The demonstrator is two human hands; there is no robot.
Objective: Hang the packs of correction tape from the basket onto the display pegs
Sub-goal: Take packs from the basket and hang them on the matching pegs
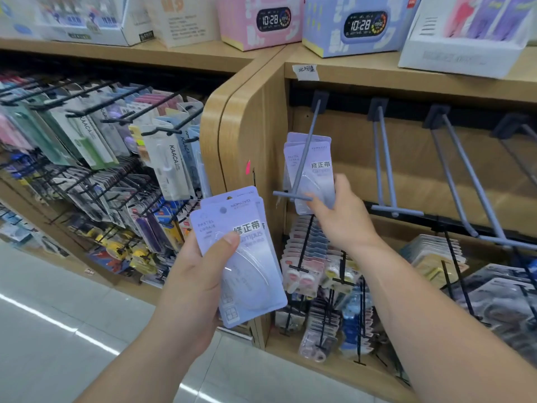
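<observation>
My left hand point(200, 271) grips a small stack of lilac correction tape packs point(247, 266), thumb across the front card. My right hand point(340, 216) holds the lower edge of lilac packs point(315, 167) that sit on the leftmost grey display peg point(305, 152). That peg slopes down from the back rail to a short crossbar at its tip, just left of my right fingers. The basket is out of view.
Three more grey pegs point(386, 164) to the right carry nothing. Below hang rows of other carded goods point(305, 257). A curved wooden shelf end point(232, 135) divides this bay from black hooks full of pens point(116, 135) on the left. Boxed clocks stand on the top shelf.
</observation>
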